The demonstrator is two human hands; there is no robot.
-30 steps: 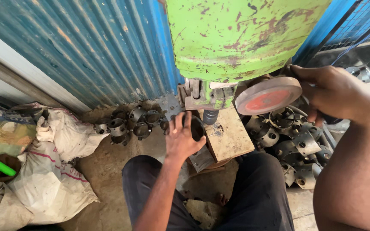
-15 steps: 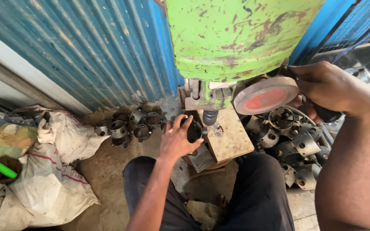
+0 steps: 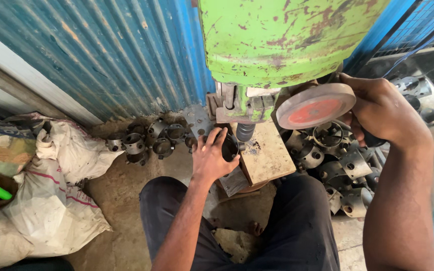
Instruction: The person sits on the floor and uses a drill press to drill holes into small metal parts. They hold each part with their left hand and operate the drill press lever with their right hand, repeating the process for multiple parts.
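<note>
The left hand (image 3: pixel 211 158) curls its fingers around a stiff, probably heavy metal ring (image 3: pixel 229 148), gripping its outer wall, while the right hand (image 3: pixel 380 113) is closed on the press handle (image 3: pixel 370 138).

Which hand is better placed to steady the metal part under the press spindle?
Left: the left hand already cups the dark metal part beside the spindle; the right hand grips the handwheel.
</note>
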